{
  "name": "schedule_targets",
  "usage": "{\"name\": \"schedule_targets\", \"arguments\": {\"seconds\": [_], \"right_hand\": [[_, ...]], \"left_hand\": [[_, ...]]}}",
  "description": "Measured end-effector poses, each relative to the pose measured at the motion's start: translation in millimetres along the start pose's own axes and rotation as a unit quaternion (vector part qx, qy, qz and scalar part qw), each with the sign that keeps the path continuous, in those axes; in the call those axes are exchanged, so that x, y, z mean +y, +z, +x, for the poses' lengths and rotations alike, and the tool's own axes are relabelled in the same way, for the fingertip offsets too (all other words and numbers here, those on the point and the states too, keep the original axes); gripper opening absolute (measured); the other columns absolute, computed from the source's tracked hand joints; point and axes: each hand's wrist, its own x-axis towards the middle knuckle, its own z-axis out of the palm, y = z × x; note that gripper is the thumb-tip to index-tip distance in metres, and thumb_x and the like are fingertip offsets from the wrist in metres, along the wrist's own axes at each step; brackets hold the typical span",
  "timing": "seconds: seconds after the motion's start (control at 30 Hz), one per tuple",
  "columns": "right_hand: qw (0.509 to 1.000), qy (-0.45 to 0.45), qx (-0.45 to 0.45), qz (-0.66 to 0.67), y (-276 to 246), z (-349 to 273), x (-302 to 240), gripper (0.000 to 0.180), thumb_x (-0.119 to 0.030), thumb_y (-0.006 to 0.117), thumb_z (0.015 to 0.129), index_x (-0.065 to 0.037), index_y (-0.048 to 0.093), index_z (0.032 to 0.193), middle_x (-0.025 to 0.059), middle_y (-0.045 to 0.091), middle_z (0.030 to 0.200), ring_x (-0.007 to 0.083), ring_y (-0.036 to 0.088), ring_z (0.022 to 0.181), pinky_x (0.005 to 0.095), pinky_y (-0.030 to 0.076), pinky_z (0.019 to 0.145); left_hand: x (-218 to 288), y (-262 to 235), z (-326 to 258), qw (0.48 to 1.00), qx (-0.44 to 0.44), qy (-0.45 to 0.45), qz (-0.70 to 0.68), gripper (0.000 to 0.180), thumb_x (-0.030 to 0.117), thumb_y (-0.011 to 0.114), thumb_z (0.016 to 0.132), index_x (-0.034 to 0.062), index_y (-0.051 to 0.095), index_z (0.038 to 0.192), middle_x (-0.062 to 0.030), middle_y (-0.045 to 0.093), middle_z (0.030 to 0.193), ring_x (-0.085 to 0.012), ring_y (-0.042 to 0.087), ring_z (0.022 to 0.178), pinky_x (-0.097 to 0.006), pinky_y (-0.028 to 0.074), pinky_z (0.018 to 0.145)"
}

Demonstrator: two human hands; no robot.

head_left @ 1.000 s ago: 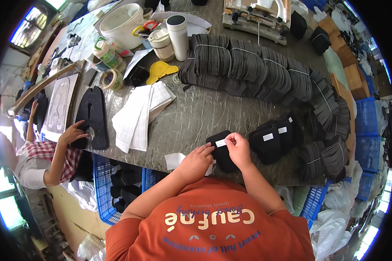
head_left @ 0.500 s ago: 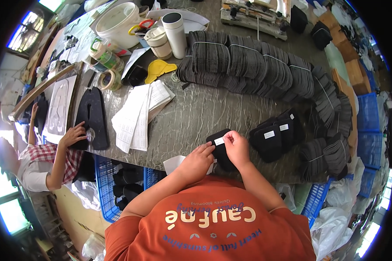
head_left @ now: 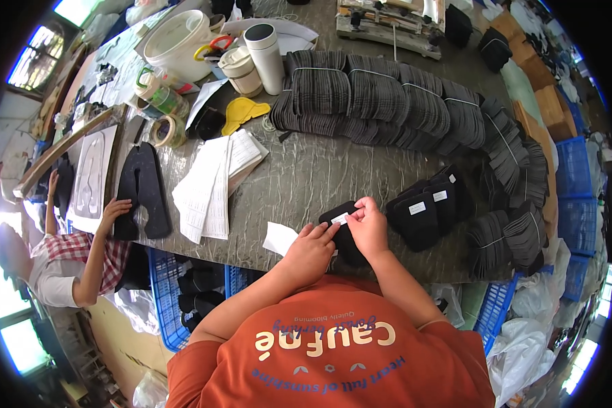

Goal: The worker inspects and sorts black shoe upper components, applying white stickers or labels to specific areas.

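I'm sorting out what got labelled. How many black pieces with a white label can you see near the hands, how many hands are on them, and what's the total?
Black piece being labelled under the hands: 1
Labelled black pieces beside it, overlapping: 2 ()
Hands on the piece: 2 (left hand, right hand)
Total: 5

The black pieces (head_left: 340,228) look soft and matt. The sticker (head_left: 339,219) is white paper. The table (head_left: 319,170) looks grey and rough.
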Motion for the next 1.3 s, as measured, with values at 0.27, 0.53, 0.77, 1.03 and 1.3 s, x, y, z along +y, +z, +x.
{"name": "schedule_targets", "arguments": {"seconds": [0.27, 0.53, 0.77, 1.03, 1.3], "right_hand": [[0.995, -0.055, 0.027, -0.079, 0.5, 4.7, 0.5, 0.027, -0.003, 0.069, 0.074, -0.003, 0.052, 0.094, 0.0141, 0.061, 0.082, 0.0322, 0.062, 0.076, 0.039, 0.049, 0.066], [0.979, -0.158, 0.086, -0.098, 5.1, -0.1, 11.9, 0.019, 0.0, 0.065, 0.075, -0.003, 0.051, 0.087, 0.0151, 0.056, 0.09, 0.0358, 0.056, 0.083, 0.0429, 0.046, 0.071], [0.959, -0.176, 0.222, 0.024, -0.7, 4.6, 32.6, 0.016, 0.001, 0.056, 0.085, -0.004, 0.042, 0.091, 0.0181, 0.053, 0.073, 0.0395, 0.056, 0.064, 0.0413, 0.044, 0.057], [0.907, -0.229, 0.248, -0.252, -105.4, 14.3, 35.0, 0.037, -0.006, 0.066, 0.073, -0.005, 0.05, 0.106, 0.0141, 0.054, 0.106, 0.0346, 0.049, 0.099, 0.0459, 0.038, 0.089], [0.928, 0.014, -0.2, 0.314, -10.7, -29.2, -10.2, 0.01, -0.007, 0.065, 0.083, -0.002, 0.057, 0.086, 0.0047, 0.06, 0.075, 0.0086, 0.056, 0.072, 0.0284, 0.048, 0.065]], "left_hand": [[0.8, -3.4, 16.9, 1.0, 0.027, 0.0, 0.009, 0.016, 0.016, 0.055, 0.081, 0.0016, 0.063, 0.083, -0.0135, 0.05, 0.131, -0.0253, 0.053, 0.103, -0.04, 0.038, 0.093], [-19.8, 7.1, 14.8, 0.981, 0.132, 0.007, -0.143, 0.008, 0.01, 0.059, 0.08, 0.0014, 0.06, 0.081, -0.0148, 0.049, 0.131, -0.0299, 0.05, 0.102, -0.041, 0.04, 0.091], [-21.8, 13.4, 2.2, 0.957, 0.099, -0.086, -0.259, 0.005, 0.006, 0.064, 0.078, 0.0007, 0.065, 0.077, -0.0124, 0.051, 0.13, -0.0342, 0.045, 0.113, -0.044, 0.039, 0.095], [-20.4, -3.8, -1.8, 0.979, 0.113, -0.086, -0.149, 0.014, 0.011, 0.063, 0.079, 0.0027, 0.066, 0.089, -0.0062, 0.062, 0.109, -0.0294, 0.049, 0.11, -0.043, 0.04, 0.093], [-13.2, -16.2, 0.4, 0.961, 0.158, -0.071, -0.218, 0.013, 0.013, 0.063, 0.081, 0.0006, 0.062, 0.082, -0.0127, 0.063, 0.087, -0.0295, 0.058, 0.086, -0.039, 0.046, 0.078]]}}
